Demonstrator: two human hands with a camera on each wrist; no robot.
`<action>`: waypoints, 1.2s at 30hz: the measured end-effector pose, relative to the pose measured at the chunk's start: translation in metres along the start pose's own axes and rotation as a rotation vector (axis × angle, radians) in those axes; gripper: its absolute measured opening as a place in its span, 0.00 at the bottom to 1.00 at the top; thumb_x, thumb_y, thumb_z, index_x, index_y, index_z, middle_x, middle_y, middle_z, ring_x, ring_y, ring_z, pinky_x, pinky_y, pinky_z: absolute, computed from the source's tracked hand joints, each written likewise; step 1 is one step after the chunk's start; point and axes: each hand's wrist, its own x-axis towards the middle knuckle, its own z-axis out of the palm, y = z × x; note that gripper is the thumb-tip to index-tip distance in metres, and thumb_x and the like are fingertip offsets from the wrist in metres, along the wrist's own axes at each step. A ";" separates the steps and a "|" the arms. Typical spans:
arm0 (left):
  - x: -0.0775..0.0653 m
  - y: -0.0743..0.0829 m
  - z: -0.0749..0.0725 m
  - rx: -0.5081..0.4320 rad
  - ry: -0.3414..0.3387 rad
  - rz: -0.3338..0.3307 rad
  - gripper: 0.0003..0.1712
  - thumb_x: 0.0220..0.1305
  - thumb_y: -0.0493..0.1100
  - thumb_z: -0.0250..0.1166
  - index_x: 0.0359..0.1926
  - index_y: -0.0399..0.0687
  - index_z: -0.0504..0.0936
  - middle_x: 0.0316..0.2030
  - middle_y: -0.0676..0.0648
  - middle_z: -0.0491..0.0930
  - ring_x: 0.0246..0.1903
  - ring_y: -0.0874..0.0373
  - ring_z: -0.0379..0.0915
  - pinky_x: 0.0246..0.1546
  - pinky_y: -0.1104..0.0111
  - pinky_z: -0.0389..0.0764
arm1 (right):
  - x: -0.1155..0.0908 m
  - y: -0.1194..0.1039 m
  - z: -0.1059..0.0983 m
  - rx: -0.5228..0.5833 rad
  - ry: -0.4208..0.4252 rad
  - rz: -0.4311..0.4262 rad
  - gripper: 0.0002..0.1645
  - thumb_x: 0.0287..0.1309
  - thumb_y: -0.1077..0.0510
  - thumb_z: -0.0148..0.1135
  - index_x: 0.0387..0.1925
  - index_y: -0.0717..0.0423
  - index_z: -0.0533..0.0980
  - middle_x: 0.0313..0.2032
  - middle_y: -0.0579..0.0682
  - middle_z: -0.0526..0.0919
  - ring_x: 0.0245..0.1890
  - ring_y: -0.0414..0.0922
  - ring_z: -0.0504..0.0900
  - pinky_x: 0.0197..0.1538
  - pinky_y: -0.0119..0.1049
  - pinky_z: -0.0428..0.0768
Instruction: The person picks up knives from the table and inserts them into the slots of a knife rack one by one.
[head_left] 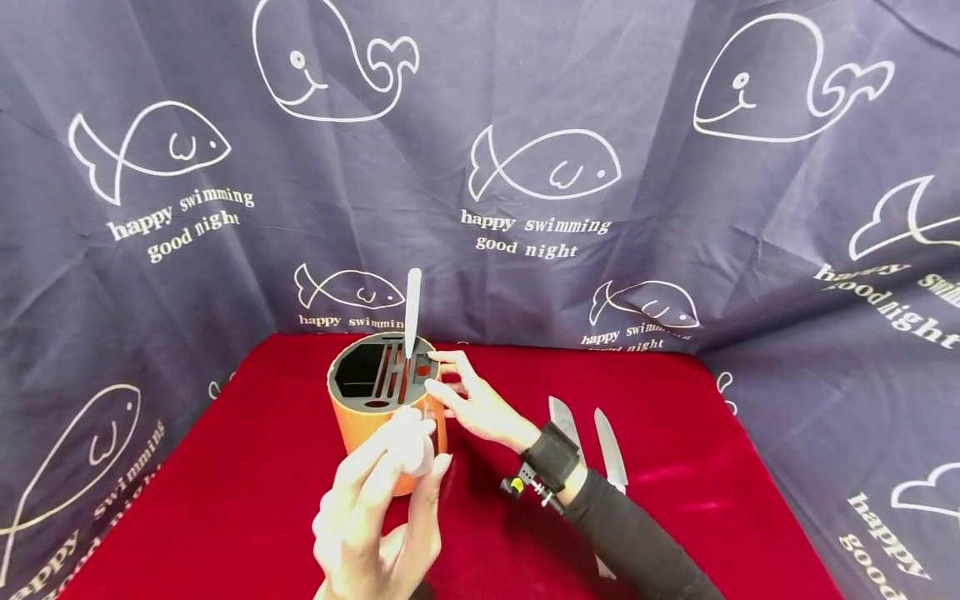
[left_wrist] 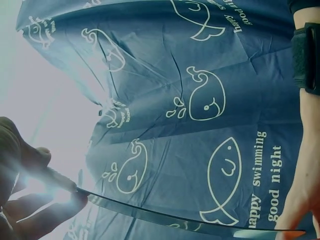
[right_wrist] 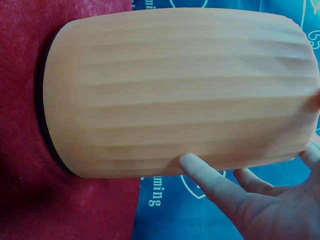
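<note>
An orange ribbed knife block [head_left: 362,429] with a dark slotted top stands on the red cloth. One white-handled knife [head_left: 412,312] stands upright in a slot. My left hand [head_left: 378,504], in front of the block, pinches the white handle of another knife [head_left: 411,442]. In the left wrist view that knife's long, thin blade [left_wrist: 150,212] reaches away from the fingers, its tip close by the right hand. My right hand [head_left: 480,408] rests on the block's right side, fingers stretched out at the rim; the right wrist view shows a fingertip [right_wrist: 189,161] against the ribbed wall [right_wrist: 175,90].
Two more knives lie on the red cloth [head_left: 697,475] by the right forearm: a broad blade [head_left: 564,421] and a pointed one [head_left: 611,446], both partly hidden by the arm. A dark curtain [head_left: 540,283] with whale and fish prints closes off the back and sides.
</note>
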 end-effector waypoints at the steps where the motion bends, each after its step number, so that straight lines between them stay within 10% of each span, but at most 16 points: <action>1: 0.001 0.000 0.000 0.004 0.002 -0.010 0.15 0.63 0.39 0.72 0.36 0.29 0.77 0.38 0.33 0.87 0.42 0.55 0.88 0.52 0.75 0.83 | 0.000 0.000 0.000 0.003 0.001 -0.001 0.31 0.73 0.50 0.57 0.71 0.35 0.59 0.66 0.56 0.69 0.62 0.57 0.81 0.57 0.49 0.86; 9: 0.002 -0.002 -0.004 0.029 0.007 -0.072 0.17 0.62 0.41 0.73 0.33 0.28 0.79 0.39 0.35 0.87 0.45 0.57 0.87 0.54 0.77 0.82 | -0.001 -0.001 0.000 -0.006 0.007 -0.030 0.30 0.72 0.51 0.58 0.70 0.36 0.59 0.64 0.55 0.71 0.57 0.54 0.83 0.55 0.46 0.87; 20: -0.002 -0.013 -0.002 -0.071 0.068 0.028 0.20 0.62 0.37 0.71 0.52 0.34 0.75 0.42 0.32 0.83 0.49 0.48 0.86 0.56 0.69 0.83 | -0.002 -0.001 0.000 -0.006 -0.004 -0.037 0.30 0.73 0.51 0.57 0.70 0.35 0.59 0.63 0.54 0.72 0.56 0.52 0.84 0.55 0.47 0.86; 36: 0.007 -0.029 -0.003 -0.068 0.116 0.040 0.21 0.62 0.33 0.70 0.53 0.34 0.72 0.36 0.28 0.77 0.43 0.42 0.85 0.57 0.58 0.84 | 0.000 -0.002 0.001 0.016 0.006 -0.010 0.29 0.72 0.51 0.58 0.69 0.35 0.60 0.62 0.56 0.72 0.56 0.53 0.83 0.55 0.51 0.86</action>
